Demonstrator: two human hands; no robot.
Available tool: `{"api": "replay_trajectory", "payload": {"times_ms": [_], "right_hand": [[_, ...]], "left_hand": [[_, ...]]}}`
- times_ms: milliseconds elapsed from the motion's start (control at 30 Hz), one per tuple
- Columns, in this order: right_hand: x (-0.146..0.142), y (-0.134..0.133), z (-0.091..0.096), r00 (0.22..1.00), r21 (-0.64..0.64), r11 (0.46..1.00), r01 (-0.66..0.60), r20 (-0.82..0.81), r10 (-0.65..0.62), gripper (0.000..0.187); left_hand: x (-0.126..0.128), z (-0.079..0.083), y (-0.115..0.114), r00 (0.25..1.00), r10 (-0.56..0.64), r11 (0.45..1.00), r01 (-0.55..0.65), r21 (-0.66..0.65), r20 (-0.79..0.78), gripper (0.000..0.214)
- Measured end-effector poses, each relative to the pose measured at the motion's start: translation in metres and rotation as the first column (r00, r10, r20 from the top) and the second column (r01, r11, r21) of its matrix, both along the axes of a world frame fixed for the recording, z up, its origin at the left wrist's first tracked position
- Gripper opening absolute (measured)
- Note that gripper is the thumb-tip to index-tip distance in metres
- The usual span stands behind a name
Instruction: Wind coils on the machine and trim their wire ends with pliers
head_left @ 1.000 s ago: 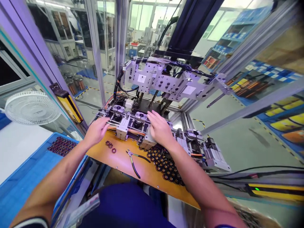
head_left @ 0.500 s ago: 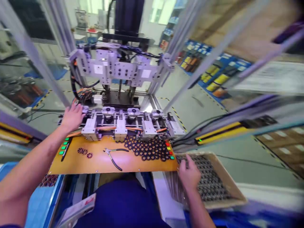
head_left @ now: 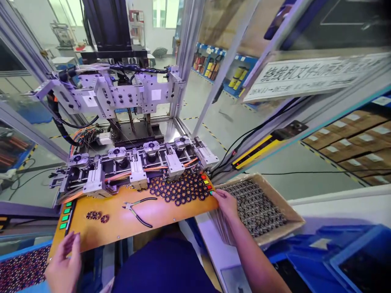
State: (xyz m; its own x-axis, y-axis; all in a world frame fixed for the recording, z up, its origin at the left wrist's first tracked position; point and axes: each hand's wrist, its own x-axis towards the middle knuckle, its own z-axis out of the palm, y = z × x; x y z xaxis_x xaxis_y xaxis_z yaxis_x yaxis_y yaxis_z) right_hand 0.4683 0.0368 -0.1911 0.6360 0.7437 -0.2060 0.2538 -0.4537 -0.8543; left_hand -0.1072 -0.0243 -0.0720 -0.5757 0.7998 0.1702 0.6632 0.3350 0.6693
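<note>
My right hand point(head_left: 226, 202) lies with fingers stretched out at the right end of the orange board point(head_left: 122, 226), fingertips at the row of red and green buttons point(head_left: 207, 184). It holds nothing. Beside it stands a cardboard box point(head_left: 291, 228) full of small dark rings. My left hand point(head_left: 62, 264) hovers, slightly blurred, at the board's front left corner below a column of green buttons point(head_left: 65, 212); its fingers are apart and empty. A pile of dark rings point(head_left: 177, 189) lies on the board in front of the machine's row of spindles point(head_left: 137, 162).
Black-handled pliers point(head_left: 137, 211) and three loose rings point(head_left: 96, 215) lie on the board. A blue tray of wound rings point(head_left: 18, 268) sits at the lower left, blue bins point(head_left: 336, 260) at the lower right. A yellow light-curtain bar point(head_left: 256, 150) flanks the machine's right side.
My left hand has drawn back from the machine's left end to the board's front left corner. My right hand moved from the cardboard box up to the right-hand buttons. The view swung right.
</note>
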Motion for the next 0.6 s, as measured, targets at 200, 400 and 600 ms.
{"api": "replay_trajectory", "payload": {"times_ms": [200,400,600], "right_hand": [[0.002,0.009,0.015,0.994,-0.092,0.996,0.007,0.108,0.003,0.027],[-0.011,0.019,0.032,0.942,-0.258,0.962,0.088,0.335,0.003,0.036],[-0.015,0.002,0.027,0.820,-0.311,0.925,0.219,0.573,-0.001,0.048]], "left_hand": [[0.008,-0.043,-0.034,0.945,-0.148,0.986,0.165,0.035,-0.290,0.032],[0.008,-0.068,-0.046,0.832,-0.325,0.888,0.432,0.159,-0.449,0.030],[0.014,-0.106,-0.067,0.847,-0.293,0.917,0.381,0.120,-0.443,0.053]]}}
